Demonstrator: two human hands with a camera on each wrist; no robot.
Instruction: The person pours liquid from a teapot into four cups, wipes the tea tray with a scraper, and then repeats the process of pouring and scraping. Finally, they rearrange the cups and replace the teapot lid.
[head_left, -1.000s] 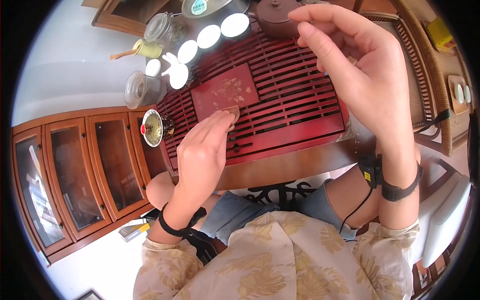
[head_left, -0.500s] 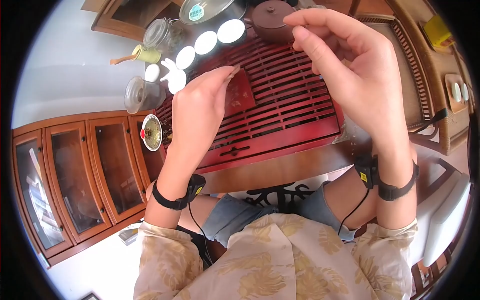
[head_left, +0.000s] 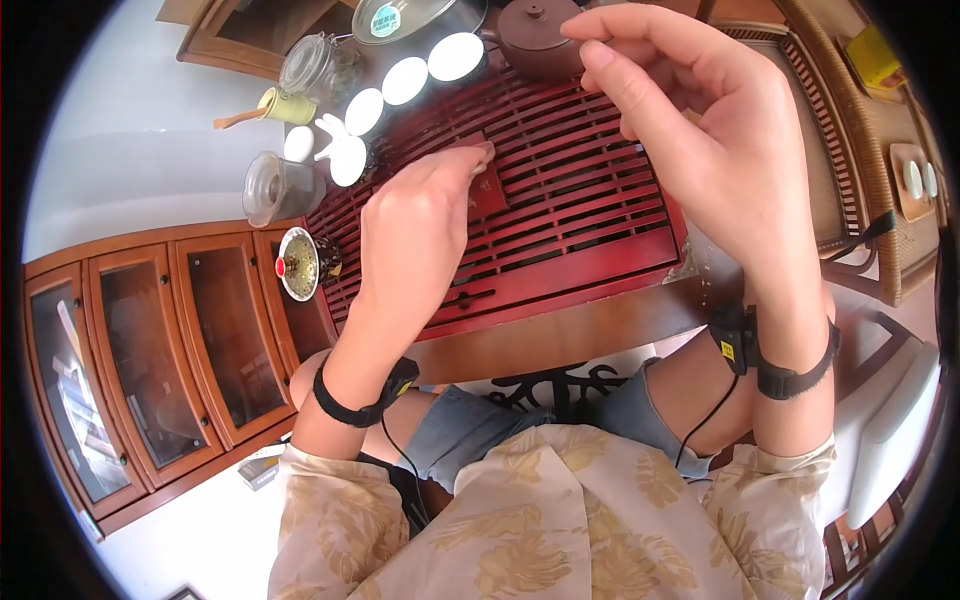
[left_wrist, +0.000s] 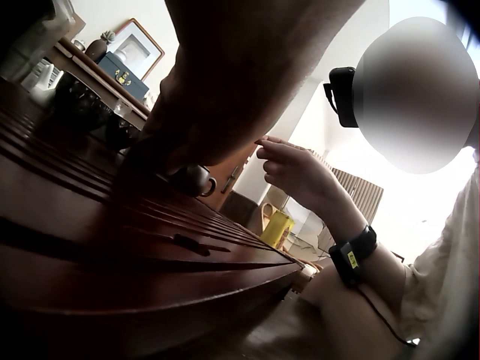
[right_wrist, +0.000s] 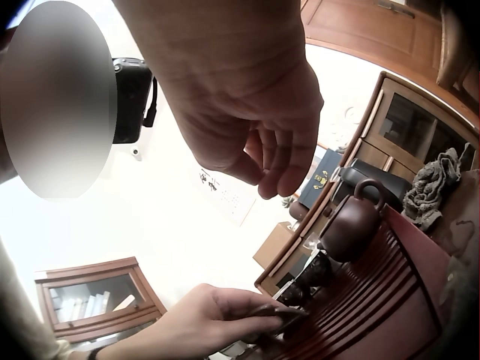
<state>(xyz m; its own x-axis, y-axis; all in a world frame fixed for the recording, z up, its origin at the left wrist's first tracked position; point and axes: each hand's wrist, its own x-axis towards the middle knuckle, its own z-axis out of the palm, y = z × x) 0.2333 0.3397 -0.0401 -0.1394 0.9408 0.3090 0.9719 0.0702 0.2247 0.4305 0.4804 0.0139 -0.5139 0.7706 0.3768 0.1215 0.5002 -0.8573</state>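
My left hand (head_left: 415,230) is over the red slatted tea tray (head_left: 600,262), palm down. Its fingers and thumb pinch a small, flat brown piece like a coaster (head_left: 487,155), also seen edge-on as a dark thin coaster (right_wrist: 285,313) in the right wrist view. Below it a red panel (head_left: 490,197) with a printed design is set in the slats, partly hidden by the hand. My right hand (head_left: 725,150) is raised in the air at the tray's right side, fingers loosely bent, thumb and index fingertips apart, holding nothing. A brown teapot (head_left: 540,48) sits beyond its fingertips.
Along the tray's far left edge stand several white-topped cups (head_left: 405,80) and a white rabbit-eared figure (head_left: 346,158). Glass jars (head_left: 305,65) are behind them. A white-rimmed bowl (head_left: 299,265) with a red knob is at the left corner; a wicker-edged tray (head_left: 825,160) lies right.
My left hand lifted the small brown piece from the panel's near edge and moved it forward, then shifted slightly right and back towards me. The right hand has barely moved.
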